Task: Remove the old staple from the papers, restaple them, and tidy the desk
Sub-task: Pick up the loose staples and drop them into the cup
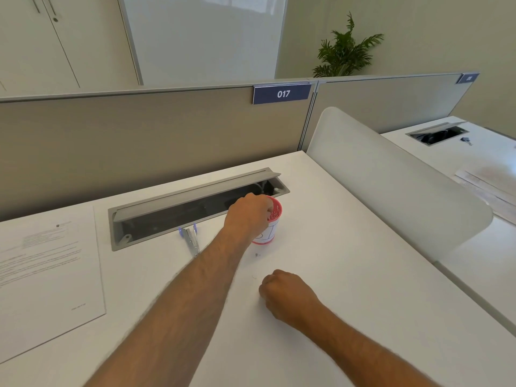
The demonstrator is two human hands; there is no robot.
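Note:
A red and white cup stands on the white desk just in front of the cable tray, with small metal bits showing inside. My left hand reaches over its left rim, fingertips curled down into the mouth; what they pinch is hidden. My right hand rests on the desk as a closed fist, nearer to me than the cup and apart from it. A metal tool with purple ends lies left of my left forearm. The printed papers lie flat at the left edge. A tiny staple-like bit lies below the cup.
An open grey cable tray with a raised lid runs across the desk behind the cup. A beige partition closes the back. A frosted curved divider stands on the right, with a neighbouring desk and papers beyond it.

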